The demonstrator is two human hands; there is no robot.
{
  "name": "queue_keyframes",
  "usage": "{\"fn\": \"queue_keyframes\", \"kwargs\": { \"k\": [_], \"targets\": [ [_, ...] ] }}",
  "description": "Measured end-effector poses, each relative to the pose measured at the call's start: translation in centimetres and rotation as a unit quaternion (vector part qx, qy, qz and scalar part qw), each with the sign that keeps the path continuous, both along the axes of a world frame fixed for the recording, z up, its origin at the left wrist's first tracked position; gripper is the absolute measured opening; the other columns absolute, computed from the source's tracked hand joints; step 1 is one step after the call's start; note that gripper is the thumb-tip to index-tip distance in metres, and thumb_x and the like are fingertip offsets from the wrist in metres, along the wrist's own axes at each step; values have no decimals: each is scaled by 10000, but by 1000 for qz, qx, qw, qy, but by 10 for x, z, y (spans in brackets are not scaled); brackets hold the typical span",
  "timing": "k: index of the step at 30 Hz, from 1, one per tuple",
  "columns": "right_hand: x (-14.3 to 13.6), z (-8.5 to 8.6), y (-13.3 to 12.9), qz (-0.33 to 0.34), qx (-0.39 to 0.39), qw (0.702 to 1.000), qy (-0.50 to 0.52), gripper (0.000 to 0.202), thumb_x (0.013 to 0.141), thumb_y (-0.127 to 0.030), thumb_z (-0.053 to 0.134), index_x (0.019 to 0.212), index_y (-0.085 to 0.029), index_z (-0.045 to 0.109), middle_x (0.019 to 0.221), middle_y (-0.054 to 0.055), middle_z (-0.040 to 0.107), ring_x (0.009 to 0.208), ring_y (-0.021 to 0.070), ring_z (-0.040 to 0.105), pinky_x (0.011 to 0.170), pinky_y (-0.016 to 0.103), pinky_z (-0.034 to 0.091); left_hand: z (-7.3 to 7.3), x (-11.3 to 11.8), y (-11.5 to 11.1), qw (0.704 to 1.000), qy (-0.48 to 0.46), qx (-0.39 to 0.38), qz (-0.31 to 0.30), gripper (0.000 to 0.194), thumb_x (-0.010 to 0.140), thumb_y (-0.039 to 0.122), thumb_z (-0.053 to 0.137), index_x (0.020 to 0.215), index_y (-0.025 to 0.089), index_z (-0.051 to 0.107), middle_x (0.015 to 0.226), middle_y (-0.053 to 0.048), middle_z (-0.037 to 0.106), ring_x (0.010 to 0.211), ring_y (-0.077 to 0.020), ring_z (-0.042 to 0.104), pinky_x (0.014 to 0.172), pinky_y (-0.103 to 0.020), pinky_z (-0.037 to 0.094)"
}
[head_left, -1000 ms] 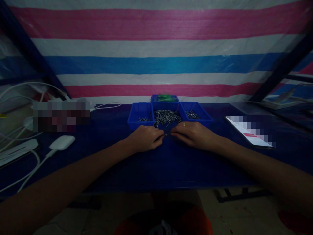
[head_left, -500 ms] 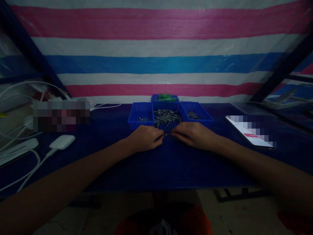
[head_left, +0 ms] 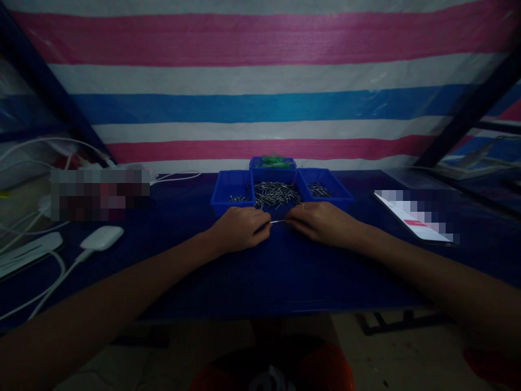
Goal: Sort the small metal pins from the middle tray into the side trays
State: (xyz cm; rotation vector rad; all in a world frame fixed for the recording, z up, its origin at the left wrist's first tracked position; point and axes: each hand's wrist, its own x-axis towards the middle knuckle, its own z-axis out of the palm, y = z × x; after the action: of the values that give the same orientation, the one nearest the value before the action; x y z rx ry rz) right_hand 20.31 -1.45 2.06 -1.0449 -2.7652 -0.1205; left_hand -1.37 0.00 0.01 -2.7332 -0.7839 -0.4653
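Between my two hands runs a thin, shiny metal pin, held a little above the dark blue tabletop. My left hand pinches its left end between thumb and fingers. At the other end, my right hand, with a ring on one finger, is pinched closed on it too. Both ends are hidden by my fingertips. Just behind my hands lies a loose pile of small metal pins. A blue bin on the left and another blue bin on the right flank the pile, each with similar metal pieces inside.
Behind the pile, a third blue bin holds green items. A phone lies at the right. White cables and a white charger are at the left. A striped sheet hangs behind the blue table.
More of the bright pin shows between my fingertips now. My hands stay almost in place, and the view has shifted slightly.
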Motion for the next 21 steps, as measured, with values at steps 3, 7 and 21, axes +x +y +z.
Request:
{"fn": "queue_keyframes", "kwargs": {
  "k": [3,7,21],
  "targets": [
    [0,0,0,-1,-5,1000,-6,239,865,-234,374,876,-129,588,748,60,597,646,137,535,594,262,374,1,1,-1,1000,-3,4,-3,223,862,256,367,753,158,534,672,4,570,627,-106,514,578,-233,360],
    [0,-1,0,-1,-3,1000,-4,250,872,-251,365,860,-130,583,738,55,590,637,133,530,586,257,367,2,1,-2,1000,-3,-2,-8,214,863,257,373,747,159,523,666,10,566,620,-103,513,583,-232,360],
    [0,-1,0,-6,1,1000,-1,221,863,-241,388,859,-135,581,735,51,589,637,125,528,580,242,353,3,0,-2,1000,-4,-16,-12,207,849,239,368,764,152,535,680,0,576,631,-102,525,589,-229,369]
  ]
}}
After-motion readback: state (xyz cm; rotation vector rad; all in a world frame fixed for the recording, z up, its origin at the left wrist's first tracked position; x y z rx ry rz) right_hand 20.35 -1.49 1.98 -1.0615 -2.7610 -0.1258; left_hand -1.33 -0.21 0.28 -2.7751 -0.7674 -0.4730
